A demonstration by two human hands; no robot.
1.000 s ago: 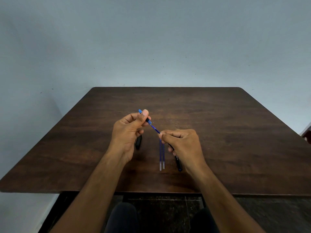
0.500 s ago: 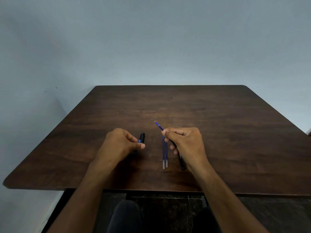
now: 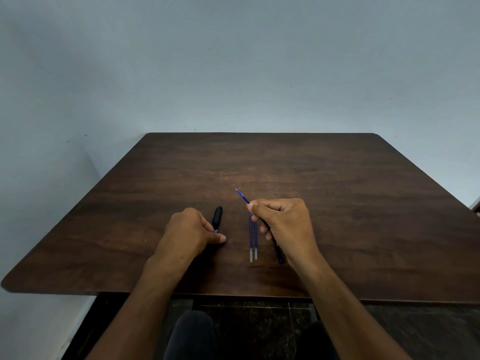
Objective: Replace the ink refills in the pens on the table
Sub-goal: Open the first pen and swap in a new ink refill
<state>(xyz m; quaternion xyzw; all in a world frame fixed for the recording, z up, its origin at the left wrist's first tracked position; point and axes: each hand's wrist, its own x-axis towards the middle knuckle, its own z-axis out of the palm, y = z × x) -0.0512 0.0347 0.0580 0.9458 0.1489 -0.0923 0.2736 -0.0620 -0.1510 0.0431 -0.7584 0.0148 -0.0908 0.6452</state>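
right hand grip: pinching black pen barrel, thin blue refill tip exposed | left hand grip: fingers curled at black cap piece on dark wooden counter, hold unclear | risk: refill could slide out; two spare blue refills may roll if nudged

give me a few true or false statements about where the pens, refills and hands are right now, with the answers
1. The right hand holds a pen barrel with a blue refill tip sticking out of it. True.
2. Three loose refills lie on the table. False: two spare refills lie side by side.
3. The spare refills lie between the two hands. True.
4. The left hand is raised well above the table. False: it is down at the table, by the black cap.
5. The black cap lies right of the spare refills. False: it lies to their left.
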